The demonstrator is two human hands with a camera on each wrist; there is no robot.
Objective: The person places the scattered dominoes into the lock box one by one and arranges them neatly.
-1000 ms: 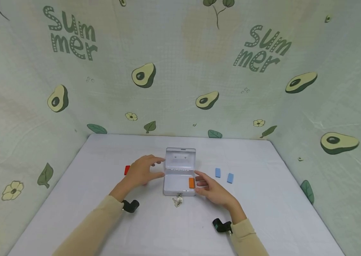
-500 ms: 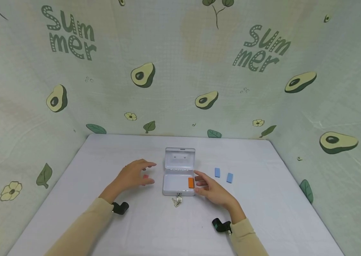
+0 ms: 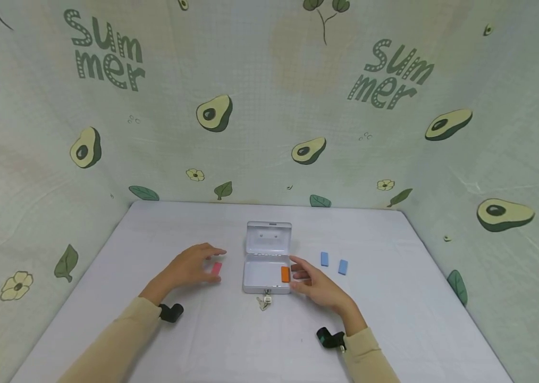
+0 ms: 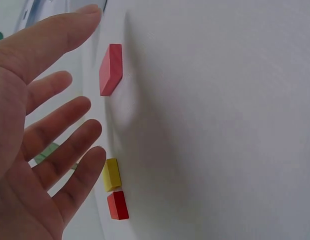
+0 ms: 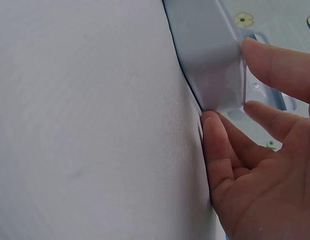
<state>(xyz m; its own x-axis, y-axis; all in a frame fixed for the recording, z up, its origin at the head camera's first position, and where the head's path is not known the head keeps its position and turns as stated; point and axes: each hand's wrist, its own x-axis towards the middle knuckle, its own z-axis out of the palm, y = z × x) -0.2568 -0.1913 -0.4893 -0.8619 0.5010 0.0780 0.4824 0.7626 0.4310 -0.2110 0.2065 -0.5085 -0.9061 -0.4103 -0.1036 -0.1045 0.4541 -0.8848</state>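
Left hand: grip's fully released on the left hand point(image 3: 188, 267), nothing in it. The left wrist view has the fingers spread, with a gap between them and the block.
Pink block: the pink block point(image 3: 216, 268) is just sitting on the white surface point(image 3: 250, 346), right by the left thumb and fingers, left of the box.
Right hand: not really grasping anything. The right hand point(image 3: 316, 282) is up against the right side of the box, thumb and index fingertips touching its rim, the grip loose rather than clenched.
Box: pale box point(image 3: 262, 274) in the middle of the surface, lid point(image 3: 269, 238) up and tilted back.
In the box: one orange block point(image 3: 286, 274), over by the right wall.
Lock stuff: small padlock point(image 3: 268, 300) at the front of the box, with keys point(image 3: 262, 304) right next to it.
Blue ones: one blue block point(image 3: 324, 259) and another blue block point(image 3: 343, 267), near each other, out past the right hand.
Other blocks: yellow block point(image 4: 112, 175) and red block point(image 4: 118, 205) pretty much side by side, only spotted these in the left wrist view.
Backdrop: avocado-print cloth point(image 3: 260, 64), "summer" lettering on it twice.
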